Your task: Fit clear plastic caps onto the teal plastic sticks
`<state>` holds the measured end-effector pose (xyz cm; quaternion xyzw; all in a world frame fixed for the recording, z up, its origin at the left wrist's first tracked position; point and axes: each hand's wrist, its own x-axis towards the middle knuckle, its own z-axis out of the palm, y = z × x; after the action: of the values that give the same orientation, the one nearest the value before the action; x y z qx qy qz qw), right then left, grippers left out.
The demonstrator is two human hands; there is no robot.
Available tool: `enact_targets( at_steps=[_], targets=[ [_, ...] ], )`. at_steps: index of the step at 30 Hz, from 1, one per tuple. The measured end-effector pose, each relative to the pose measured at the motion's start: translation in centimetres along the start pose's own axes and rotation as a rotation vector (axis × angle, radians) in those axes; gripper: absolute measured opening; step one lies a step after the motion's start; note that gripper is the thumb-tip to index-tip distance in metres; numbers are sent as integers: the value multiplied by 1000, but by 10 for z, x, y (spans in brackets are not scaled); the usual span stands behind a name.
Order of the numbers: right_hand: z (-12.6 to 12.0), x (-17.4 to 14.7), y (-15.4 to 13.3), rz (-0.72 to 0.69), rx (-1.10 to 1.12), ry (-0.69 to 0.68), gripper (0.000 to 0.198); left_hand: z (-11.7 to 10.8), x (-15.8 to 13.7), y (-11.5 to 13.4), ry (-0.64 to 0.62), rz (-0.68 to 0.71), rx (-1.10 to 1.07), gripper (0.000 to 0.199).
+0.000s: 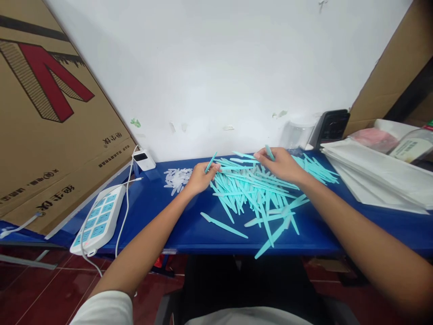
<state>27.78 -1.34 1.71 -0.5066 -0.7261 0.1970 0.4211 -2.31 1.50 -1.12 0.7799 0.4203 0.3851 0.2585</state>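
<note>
My left hand (202, 176) is closed on a slim turquoise plastic stick (210, 163), shaped like an eyebrow razor, pinched between thumb and fingers. To the right, my right hand (279, 163) is closed around another such stick (269, 153), its end poking up above the fingers. Between and below both hands spreads a loose pile of the same turquoise sticks (250, 187), some with paler ends. One stick (223, 225) lies apart near the table's front edge. Left of my left hand sits a small heap of translucent whitish pieces (177, 179), probably covers.
The blue table (142, 225) meets a white wall. A power strip (99, 219), cables and a small white device (144, 160) are at left beside a large carton (50, 117). More sticks (316, 169), a clear container (299, 132), a black device (334, 126) and white sheets (379, 174) stand right.
</note>
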Motion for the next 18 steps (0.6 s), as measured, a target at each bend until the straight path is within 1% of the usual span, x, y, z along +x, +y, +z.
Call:
enact_targets(
  at_steps=[2,4,8,14,18],
  targets=[
    [2,-1,-2,-82,-4,-3,47,2,-1,2,-12,-1,-25,54],
    [6,-2,-3,-133,-24,7,46,3,-2,5,-33,-9,-76,54],
    [15,-4,-5,-135,-19,20,44,6,-4,10,-63,-17,-145,55],
    [24,-8,-10,-142,16,-15,39,10,-5,11,-100,-26,-199,55],
    [28,-11,-13,-185,54,-67,35,14,-6,10,-84,-29,-260,55]
  ],
)
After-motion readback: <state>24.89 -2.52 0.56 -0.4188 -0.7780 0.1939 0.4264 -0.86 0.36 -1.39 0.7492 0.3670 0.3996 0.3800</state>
